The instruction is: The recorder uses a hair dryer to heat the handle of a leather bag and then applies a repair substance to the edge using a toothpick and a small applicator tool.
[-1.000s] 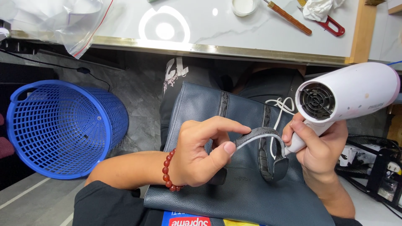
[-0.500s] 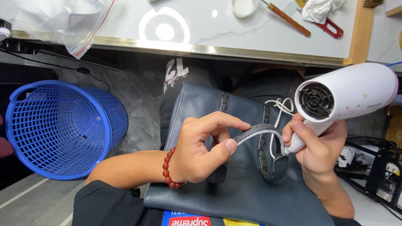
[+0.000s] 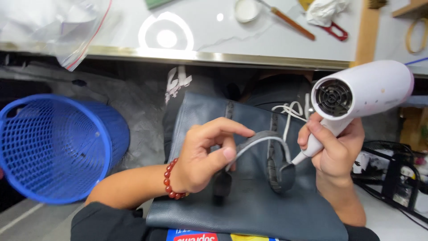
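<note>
Our left hand (image 3: 200, 158) pinches the grey bag strap (image 3: 258, 139) over the dark leather bag (image 3: 249, 201) in our lap. Our right hand (image 3: 334, 151) is wrapped tight round the white hair dryer (image 3: 370, 91), blue basket (image 3: 53, 147) off left.

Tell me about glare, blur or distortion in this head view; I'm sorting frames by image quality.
Head view: a bright ring-shaped lamp reflection glares on the glossy white tabletop; the table edge bows, showing wide-angle distortion; the left hand, the right hand and the hair dryer are sharp; the grey leather bag is evenly lit; the space under the table is dark.
</note>
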